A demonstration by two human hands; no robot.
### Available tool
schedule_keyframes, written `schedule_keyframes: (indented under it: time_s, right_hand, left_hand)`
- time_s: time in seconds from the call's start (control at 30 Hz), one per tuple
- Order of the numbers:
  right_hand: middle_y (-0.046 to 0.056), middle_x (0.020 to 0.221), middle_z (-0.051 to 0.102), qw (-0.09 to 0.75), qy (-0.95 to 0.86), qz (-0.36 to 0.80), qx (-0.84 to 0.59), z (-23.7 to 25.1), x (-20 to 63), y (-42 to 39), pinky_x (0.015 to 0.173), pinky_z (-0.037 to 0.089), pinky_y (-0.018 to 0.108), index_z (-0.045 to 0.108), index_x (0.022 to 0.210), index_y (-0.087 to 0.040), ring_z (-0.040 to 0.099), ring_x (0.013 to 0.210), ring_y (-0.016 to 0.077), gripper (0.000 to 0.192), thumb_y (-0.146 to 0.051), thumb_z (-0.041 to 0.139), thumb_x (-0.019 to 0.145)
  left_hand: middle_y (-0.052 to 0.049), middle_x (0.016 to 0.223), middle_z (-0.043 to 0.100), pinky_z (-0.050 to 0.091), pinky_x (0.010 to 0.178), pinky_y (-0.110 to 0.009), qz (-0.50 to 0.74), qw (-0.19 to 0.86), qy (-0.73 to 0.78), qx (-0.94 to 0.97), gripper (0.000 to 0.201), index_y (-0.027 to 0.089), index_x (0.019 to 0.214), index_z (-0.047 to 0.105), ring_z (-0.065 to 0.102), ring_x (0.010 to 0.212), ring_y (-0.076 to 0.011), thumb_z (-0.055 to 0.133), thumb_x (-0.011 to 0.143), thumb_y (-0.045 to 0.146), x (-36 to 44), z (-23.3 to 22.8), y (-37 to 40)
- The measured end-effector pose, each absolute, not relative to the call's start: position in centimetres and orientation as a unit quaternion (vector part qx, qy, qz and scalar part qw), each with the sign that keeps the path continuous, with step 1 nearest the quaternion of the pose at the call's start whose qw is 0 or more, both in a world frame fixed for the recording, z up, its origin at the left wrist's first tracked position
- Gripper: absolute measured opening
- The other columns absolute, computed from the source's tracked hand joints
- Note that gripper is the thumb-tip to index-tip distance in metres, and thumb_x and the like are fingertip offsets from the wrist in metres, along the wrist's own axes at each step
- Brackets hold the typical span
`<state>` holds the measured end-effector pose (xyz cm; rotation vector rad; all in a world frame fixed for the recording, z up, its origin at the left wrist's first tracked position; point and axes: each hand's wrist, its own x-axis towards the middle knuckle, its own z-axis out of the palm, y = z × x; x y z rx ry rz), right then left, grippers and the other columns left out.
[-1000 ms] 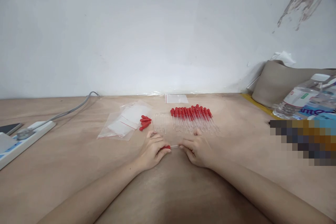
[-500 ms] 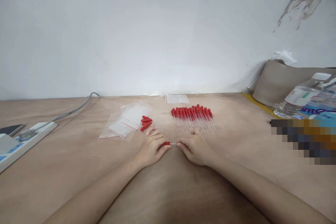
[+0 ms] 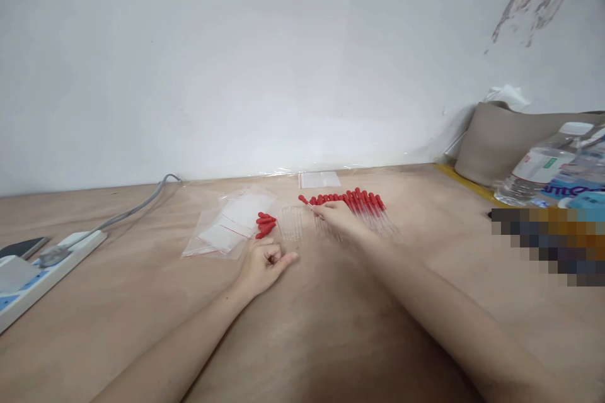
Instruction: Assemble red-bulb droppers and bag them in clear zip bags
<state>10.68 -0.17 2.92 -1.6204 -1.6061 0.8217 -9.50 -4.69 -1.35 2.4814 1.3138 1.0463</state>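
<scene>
My right hand [image 3: 336, 215] reaches forward over the row of red-bulbed glass droppers [image 3: 362, 203] and holds one assembled dropper [image 3: 305, 201] at the row's left end. Back on the wooden table [image 3: 307, 327], my left hand [image 3: 265, 262] rests loosely curled with nothing in it. Just beyond the left hand lie a small pile of loose red rubber bulbs [image 3: 265, 224] and a bunch of bare glass tubes [image 3: 292, 221].
Clear zip bags [image 3: 227, 227] lie left of the bulbs, another small bag [image 3: 319, 179] by the wall. A white power strip with grey cable [image 3: 42, 264] sits far left beside a dark phone [image 3: 23, 247]. A grey pouch [image 3: 510, 138] and water bottles [image 3: 543, 170] stand right.
Both hands held one dropper together near me, pressing bulb onto tube. The right hand has since carried it forward to the row; the left hand let go and stayed.
</scene>
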Motion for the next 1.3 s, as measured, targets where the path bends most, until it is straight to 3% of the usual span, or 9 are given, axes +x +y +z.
schedule_keyframes:
  time_s: [0.1,0.2,0.4,0.6,0.77,0.9,1.1,1.3]
  right_hand:
    - [0.008,0.077,0.066,0.287,-0.646,0.1,-0.7,2.0,8.8,0.8,0.075,0.034,0.038,0.063,0.071,-0.015,0.058,0.075,0.0221,0.032,-0.036,0.041,0.079]
    - [0.011,0.079,0.066,0.212,-0.658,0.007,-0.722,1.2,7.6,1.2,0.079,0.028,0.042,0.064,0.076,-0.013,0.059,0.076,0.0237,0.03,-0.03,0.039,0.079]
    - [0.016,0.082,0.065,0.134,-0.675,0.026,-0.725,1.1,6.1,1.8,0.081,0.022,0.043,0.065,0.079,-0.013,0.058,0.081,0.0262,0.024,-0.026,0.046,0.075]
    - [0.016,0.083,0.066,0.113,-0.682,0.029,-0.722,1.2,6.0,2.0,0.081,0.019,0.043,0.066,0.082,-0.014,0.059,0.081,0.0266,0.024,-0.024,0.046,0.074]
    - [0.017,0.085,0.065,0.123,-0.697,0.004,-0.707,1.1,6.5,1.4,0.08,0.02,0.041,0.066,0.085,-0.013,0.058,0.08,0.0254,0.036,-0.035,0.038,0.081]
    - [0.014,0.083,0.065,0.145,-0.708,0.01,-0.691,1.1,6.0,0.8,0.078,0.022,0.039,0.063,0.087,-0.014,0.058,0.077,0.023,0.033,-0.038,0.041,0.078]
    - [0.013,0.086,0.065,0.129,-0.706,0.045,-0.695,1.5,5.1,0.5,0.077,0.023,0.038,0.059,0.098,-0.015,0.059,0.077,0.0224,0.031,-0.03,0.046,0.075]
    - [0.013,0.08,0.065,0.105,-0.706,0.045,-0.698,1.7,4.5,0.8,0.078,0.021,0.041,0.063,0.083,-0.014,0.06,0.072,0.0222,0.021,-0.022,0.048,0.07]
  left_hand:
    - [0.002,0.055,0.045,0.034,0.053,-0.023,0.357,0.072,0.452,0.814,0.031,0.016,0.058,0.052,0.043,0.053,-0.0104,0.051,0.08,0.038,-9.7,-1.5,-4.6]
    - [0.0,0.064,0.051,0.037,0.057,-0.024,0.353,0.074,0.458,0.813,0.02,0.018,0.074,0.06,0.047,0.061,-0.0126,0.051,0.08,0.034,-9.8,-1.6,-4.5]
    - [0.003,0.053,0.041,0.035,0.051,-0.023,0.371,0.046,0.487,0.789,0.036,0.017,0.05,0.044,0.042,0.052,-0.0106,0.053,0.077,0.039,-9.7,-1.9,-4.5]
    - [0.0,0.067,0.049,0.04,0.065,-0.029,0.39,-0.034,0.516,0.762,0.014,0.019,0.075,0.054,0.048,0.067,-0.0157,0.055,0.076,0.033,-10.9,-1.4,-3.6]
    - [-0.002,0.076,0.052,0.041,0.072,-0.032,0.383,-0.066,0.542,0.745,0.015,0.02,0.078,0.054,0.05,0.077,-0.02,0.06,0.071,0.031,-12.1,-1.3,-2.5]
    - [-0.004,0.081,0.052,0.041,0.076,-0.033,0.377,-0.073,0.541,0.748,0.012,0.02,0.081,0.055,0.05,0.083,-0.0214,0.058,0.073,0.029,-12.3,-1.4,-2.0]
    - [-0.003,0.08,0.052,0.044,0.07,-0.03,0.353,-0.067,0.547,0.756,0.01,0.019,0.083,0.055,0.053,0.078,-0.0193,0.052,0.077,0.027,-12.2,-1.7,-1.4]
    - [-0.003,0.081,0.051,0.044,0.066,-0.028,0.326,-0.091,0.534,0.775,0.013,0.018,0.084,0.058,0.054,0.073,-0.0173,0.048,0.082,0.026,-12.2,-1.9,-0.9]
